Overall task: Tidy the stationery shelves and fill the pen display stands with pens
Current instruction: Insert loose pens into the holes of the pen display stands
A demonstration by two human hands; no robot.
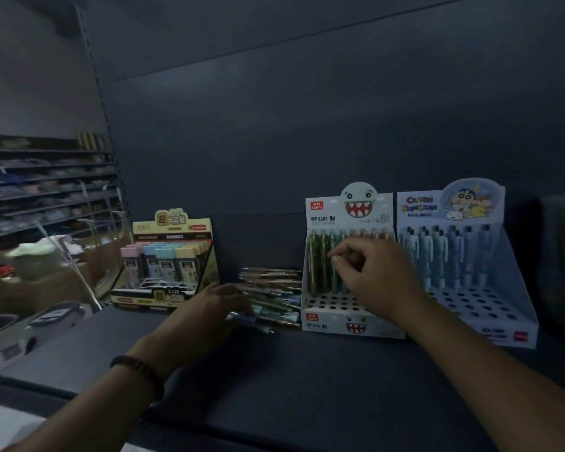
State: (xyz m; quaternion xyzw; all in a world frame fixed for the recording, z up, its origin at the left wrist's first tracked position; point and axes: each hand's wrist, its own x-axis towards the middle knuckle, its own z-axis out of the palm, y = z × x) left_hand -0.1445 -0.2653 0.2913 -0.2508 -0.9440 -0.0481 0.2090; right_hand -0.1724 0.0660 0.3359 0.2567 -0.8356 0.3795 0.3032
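A white monster-face pen display stand [327,318] sits on the dark shelf [274,380], with pens standing in its back rows and bare holes in front. My right hand [372,275] is over this stand and pinches the top of a pen [335,272] standing in it. A loose pile of pens [274,291] lies left of the stand. My left hand [206,318] rests on the pile's near edge, its fingers over a pen there; the grip is blurred.
A blue cartoon pen stand [490,308], partly filled, is right of the monster stand. A yellow display box of pastel-capped cases [167,265] stands at the left. Further shelves and cardboard boxes [40,197] lie beyond the shelf's left end.
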